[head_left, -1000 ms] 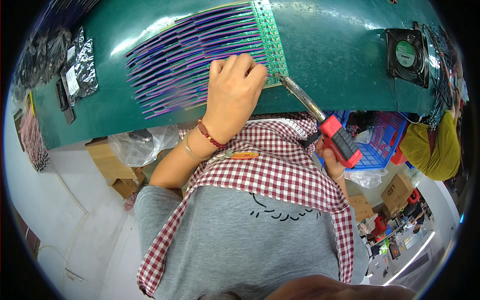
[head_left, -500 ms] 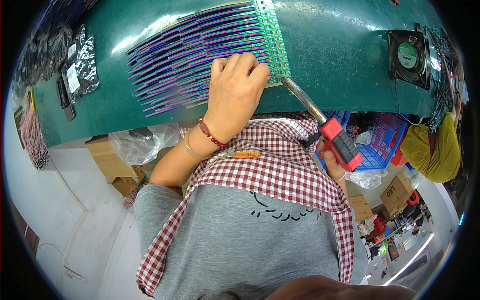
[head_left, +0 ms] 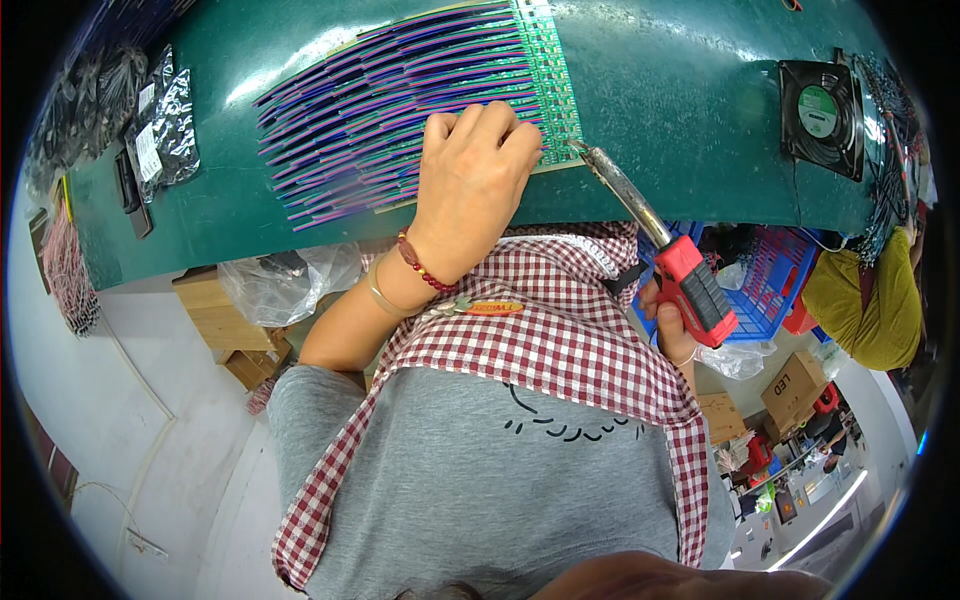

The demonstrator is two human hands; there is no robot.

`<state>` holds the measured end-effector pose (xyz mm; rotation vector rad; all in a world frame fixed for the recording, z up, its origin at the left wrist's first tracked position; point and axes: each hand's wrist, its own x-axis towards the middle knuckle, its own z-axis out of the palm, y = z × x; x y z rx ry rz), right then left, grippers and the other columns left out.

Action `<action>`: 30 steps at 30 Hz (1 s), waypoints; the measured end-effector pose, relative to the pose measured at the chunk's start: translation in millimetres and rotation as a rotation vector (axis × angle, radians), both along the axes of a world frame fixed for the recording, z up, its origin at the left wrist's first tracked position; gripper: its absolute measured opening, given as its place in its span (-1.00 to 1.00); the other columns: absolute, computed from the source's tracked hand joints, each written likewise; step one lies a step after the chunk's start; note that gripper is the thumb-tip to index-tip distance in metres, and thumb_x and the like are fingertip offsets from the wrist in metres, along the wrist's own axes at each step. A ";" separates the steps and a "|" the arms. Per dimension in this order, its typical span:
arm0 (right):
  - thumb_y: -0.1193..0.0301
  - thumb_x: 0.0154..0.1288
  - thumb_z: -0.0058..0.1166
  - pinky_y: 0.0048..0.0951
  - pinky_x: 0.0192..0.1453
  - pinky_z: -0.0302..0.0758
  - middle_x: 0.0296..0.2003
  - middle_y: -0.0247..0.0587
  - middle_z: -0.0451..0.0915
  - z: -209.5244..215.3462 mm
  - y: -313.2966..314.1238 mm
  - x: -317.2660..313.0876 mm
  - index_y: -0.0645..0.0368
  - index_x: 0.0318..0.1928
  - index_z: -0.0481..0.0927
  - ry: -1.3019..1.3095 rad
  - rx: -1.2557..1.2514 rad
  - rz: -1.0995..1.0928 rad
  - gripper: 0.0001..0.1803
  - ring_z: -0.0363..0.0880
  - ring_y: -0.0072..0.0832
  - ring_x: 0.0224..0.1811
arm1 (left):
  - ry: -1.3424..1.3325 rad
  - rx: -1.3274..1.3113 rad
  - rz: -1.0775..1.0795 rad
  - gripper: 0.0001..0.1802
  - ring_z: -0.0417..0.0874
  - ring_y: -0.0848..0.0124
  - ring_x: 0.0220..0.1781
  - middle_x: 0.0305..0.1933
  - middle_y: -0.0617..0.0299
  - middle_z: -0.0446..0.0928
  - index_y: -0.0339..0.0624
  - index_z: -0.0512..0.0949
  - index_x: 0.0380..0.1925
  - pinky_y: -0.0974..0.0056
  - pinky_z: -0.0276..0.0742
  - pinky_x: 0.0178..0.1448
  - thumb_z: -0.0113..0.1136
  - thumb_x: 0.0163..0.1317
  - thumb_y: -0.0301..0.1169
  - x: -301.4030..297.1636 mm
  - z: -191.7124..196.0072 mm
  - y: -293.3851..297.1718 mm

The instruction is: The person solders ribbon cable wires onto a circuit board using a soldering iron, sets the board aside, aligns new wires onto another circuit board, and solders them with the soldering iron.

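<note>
A green circuit board panel (head_left: 551,70) lies on the bench, with rows of blue, black and pink wires (head_left: 400,75) running left from it. My left hand (head_left: 475,160) rests over the lower wires, its fingers curled and pinched at the board's left side. A wire end (head_left: 541,151) shows by its fingertips; most of the pinched wire is hidden under the hand. My right hand (head_left: 672,325) is wrapped round the red and black handle of a soldering iron (head_left: 693,285). The iron slants up and left, its tip at the panel's lower right edge.
A black fan (head_left: 820,118) stands on the green bench (head_left: 670,90) at right, beside dark cables (head_left: 880,130). Black plastic bags (head_left: 165,130) lie at left. Below the bench edge are a blue crate (head_left: 765,285), a cardboard box (head_left: 225,310) and clear plastic (head_left: 290,285).
The soldering iron's tip has shifted a little right and up, from near my left fingertips to the panel's edge. My right hand moved slightly right with it. My left hand has hardly moved.
</note>
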<state>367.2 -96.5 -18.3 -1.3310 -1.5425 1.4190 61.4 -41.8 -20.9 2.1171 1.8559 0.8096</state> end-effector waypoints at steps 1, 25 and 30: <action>0.22 0.24 0.25 -0.44 -0.42 0.48 -0.48 -0.22 0.61 0.3 0.5 -1.2 0.27 -0.30 0.67 0.001 0.001 0.000 -0.69 0.60 -0.42 -0.50 | -0.001 0.001 0.000 -0.86 0.53 0.32 -0.24 -0.36 0.32 0.45 -0.08 0.56 -0.43 0.19 0.31 -0.11 0.37 0.06 -0.45 -0.2 0.0 0.3; 0.20 0.21 0.27 -0.42 -0.40 0.50 -0.48 -0.20 0.62 -0.6 -1.1 -2.0 0.26 -0.32 0.67 -0.009 -0.004 -0.031 -0.68 0.61 -0.41 -0.49 | 0.040 -0.028 -0.017 -0.86 0.53 0.34 -0.21 -0.34 0.32 0.46 -0.06 0.56 -0.42 0.19 0.30 -0.11 0.37 0.05 -0.44 -2.4 2.2 1.6; 0.18 0.23 0.29 -0.45 -0.40 0.50 -0.47 -0.20 0.62 -4.6 -1.5 1.2 0.29 -0.30 0.66 -0.052 0.000 0.046 -0.64 0.61 -0.43 -0.48 | 0.046 -0.017 -0.013 -0.86 0.53 0.34 -0.22 -0.35 0.33 0.46 -0.06 0.56 -0.43 0.19 0.31 -0.12 0.37 0.05 -0.44 -2.0 3.0 2.1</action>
